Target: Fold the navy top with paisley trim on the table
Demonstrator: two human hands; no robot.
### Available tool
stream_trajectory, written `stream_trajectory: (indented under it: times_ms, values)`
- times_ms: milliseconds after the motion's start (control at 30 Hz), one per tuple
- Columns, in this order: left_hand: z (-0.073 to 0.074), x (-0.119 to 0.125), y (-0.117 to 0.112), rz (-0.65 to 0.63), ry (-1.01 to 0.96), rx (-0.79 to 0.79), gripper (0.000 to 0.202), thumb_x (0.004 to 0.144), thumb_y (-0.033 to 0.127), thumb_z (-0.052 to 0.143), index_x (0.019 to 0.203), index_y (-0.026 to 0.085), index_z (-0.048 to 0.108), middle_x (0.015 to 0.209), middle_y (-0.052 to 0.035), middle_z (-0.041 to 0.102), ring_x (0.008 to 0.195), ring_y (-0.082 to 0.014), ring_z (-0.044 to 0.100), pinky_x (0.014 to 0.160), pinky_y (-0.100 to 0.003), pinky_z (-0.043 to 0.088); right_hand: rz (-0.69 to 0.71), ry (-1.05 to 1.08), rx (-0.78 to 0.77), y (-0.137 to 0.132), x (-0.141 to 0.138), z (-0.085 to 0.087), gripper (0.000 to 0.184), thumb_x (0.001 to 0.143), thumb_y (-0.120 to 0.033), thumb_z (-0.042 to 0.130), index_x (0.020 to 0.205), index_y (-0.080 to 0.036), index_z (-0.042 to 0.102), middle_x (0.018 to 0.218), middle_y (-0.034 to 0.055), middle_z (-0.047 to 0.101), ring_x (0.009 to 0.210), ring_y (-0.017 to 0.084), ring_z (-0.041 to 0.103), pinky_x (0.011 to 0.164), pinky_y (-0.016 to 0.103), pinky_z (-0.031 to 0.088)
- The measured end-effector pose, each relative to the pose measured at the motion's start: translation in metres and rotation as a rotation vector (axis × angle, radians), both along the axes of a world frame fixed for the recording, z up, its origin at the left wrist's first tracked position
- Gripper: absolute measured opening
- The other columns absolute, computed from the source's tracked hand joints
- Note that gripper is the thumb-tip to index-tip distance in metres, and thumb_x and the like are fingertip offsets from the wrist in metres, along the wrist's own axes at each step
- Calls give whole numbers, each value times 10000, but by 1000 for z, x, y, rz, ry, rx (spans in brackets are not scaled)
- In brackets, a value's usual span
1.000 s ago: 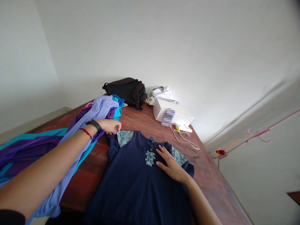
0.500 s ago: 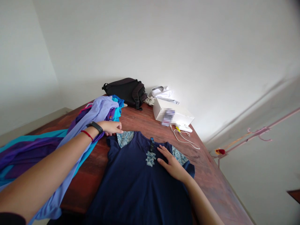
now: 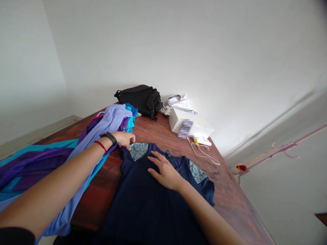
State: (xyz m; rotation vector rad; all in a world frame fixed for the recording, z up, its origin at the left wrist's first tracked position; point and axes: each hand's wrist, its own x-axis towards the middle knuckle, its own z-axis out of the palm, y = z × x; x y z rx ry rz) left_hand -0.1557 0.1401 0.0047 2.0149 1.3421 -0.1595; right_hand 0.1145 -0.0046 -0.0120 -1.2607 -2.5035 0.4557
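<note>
A navy blue top (image 3: pixel 143 200) with teal patterned shoulder patches lies flat on a dark wooden table (image 3: pixel 224 190), its neck pointing away from me. My left hand (image 3: pixel 125 139), with a black band and a red string on the wrist, pinches the garment's left shoulder edge with curled fingers. My right hand (image 3: pixel 165 170) lies flat and open on the chest of the top, just below the neckline, fingers spread toward the left.
A heap of lilac, purple and turquoise clothes (image 3: pixel 61 160) covers the table's left side. At the far end sit a black bag (image 3: pixel 140 98), a white box (image 3: pixel 190 125), crumpled white cloth (image 3: pixel 180 102) and a white charger with cable (image 3: pixel 203 146). A pink hanger (image 3: pixel 283 148) lies on the floor at right.
My right hand has slid left across the top, from beside the right shoulder patch to the middle below the neckline, covering the chest ornament. My left hand stays at the left shoulder.
</note>
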Motion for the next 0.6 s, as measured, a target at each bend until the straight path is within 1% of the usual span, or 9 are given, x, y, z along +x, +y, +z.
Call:
stream_trajectory:
  times_ms: [67,167,267,367,433,500,567,600]
  values:
    - [0,-1,0,-2,6,3,299,952,275,642,1212,143,573,974,-36,629,724,-124,608,622,-261,546,57,-50,-10,3,-20,-4,573,970,-456,525,1474,-189,476,1612,135,324,1500,290,276,1227,481,258]
    - [0,-3,-1,7,6,-5,318,965,300,628,1238,146,575,1048,-60,641,805,-151,642,681,-299,576,101,-132,-46,4,-38,-12,591,990,-498,477,1514,-230,419,1633,126,285,1521,335,202,1209,578,233]
    - [0,-4,-2,26,12,-28,321,973,319,616,1241,145,579,1078,-70,643,832,-159,652,699,-312,585,91,-175,-49,1,-44,-18,562,1010,-525,418,1530,-318,382,1657,90,233,1532,358,140,1188,648,193]
    - [3,-5,-3,36,27,-48,325,975,349,610,1223,143,581,1022,-58,643,771,-141,641,657,-290,574,100,-197,-47,-1,-43,-18,554,1012,-558,384,1537,-382,348,1674,67,176,1536,361,105,1184,665,161]
    - [5,-5,-5,23,28,-54,388,904,346,700,1210,145,573,953,-38,642,706,-132,624,609,-273,557,109,-215,-53,-2,-44,-16,571,1005,-593,370,1542,-407,322,1680,64,151,1537,369,84,1179,678,144]
    - [5,-6,-6,-5,11,-68,526,757,284,821,1195,151,561,862,-3,642,657,-138,617,570,-262,540,119,-231,-66,-3,-44,-14,591,991,-627,370,1543,-426,306,1685,60,122,1536,384,62,1168,699,128]
    - [4,-7,-6,-28,-16,-92,640,633,205,861,1187,158,543,786,33,638,633,-156,629,553,-263,535,143,-245,-76,-4,-44,-11,607,975,-651,385,1539,-441,306,1692,49,66,1532,407,30,1151,729,105]
    - [3,-8,-5,-34,-27,-104,664,610,182,856,1189,161,532,768,44,635,628,-162,637,552,-264,538,163,-250,-73,-4,-44,-10,610,970,-655,395,1536,-445,311,1694,41,28,1529,417,9,1143,742,92]
